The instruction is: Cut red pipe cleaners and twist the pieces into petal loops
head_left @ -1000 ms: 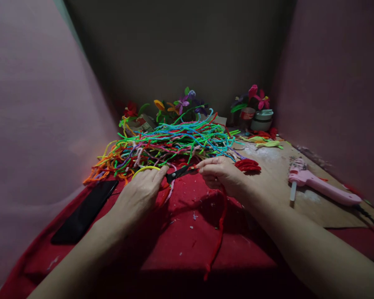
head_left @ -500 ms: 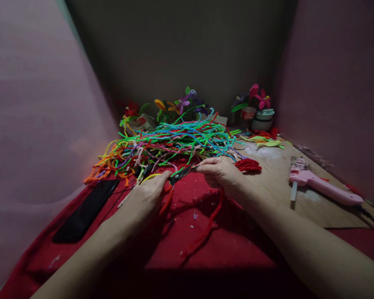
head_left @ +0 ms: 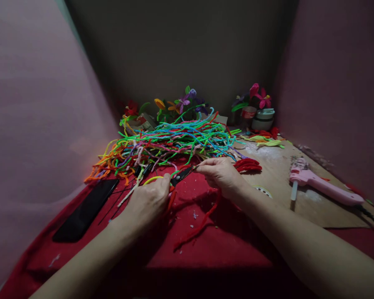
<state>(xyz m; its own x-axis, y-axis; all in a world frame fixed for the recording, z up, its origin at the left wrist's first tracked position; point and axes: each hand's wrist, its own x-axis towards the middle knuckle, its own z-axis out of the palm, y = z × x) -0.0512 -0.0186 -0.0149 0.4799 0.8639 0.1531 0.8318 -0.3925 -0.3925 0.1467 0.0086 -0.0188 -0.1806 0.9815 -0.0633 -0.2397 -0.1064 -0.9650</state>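
My left hand (head_left: 151, 195) is closed around scissors (head_left: 181, 176) with dark blades and a yellow handle loop. The blades point up and to the right, their tips close to the fingers of my right hand (head_left: 220, 172). Those fingers are pinched on a red pipe cleaner (head_left: 202, 224), whose long tail hangs below onto the red cloth. A short red length also shows along the blades. Exactly where the pipe cleaner meets the blade tips is too small to make out.
A tangled heap of colourful pipe cleaners (head_left: 174, 141) lies beyond my hands. A black phone (head_left: 85, 211) rests at left. On the board (head_left: 277, 166) at right are a pink glue gun (head_left: 324, 187) and a red bundle (head_left: 248, 165). Fuzzy flowers (head_left: 182, 101) stand behind.
The red pipe cleaner's tail has swung slightly left. My left hand and the scissors have shifted a little, and a round white dotted thing now shows beside my right forearm.
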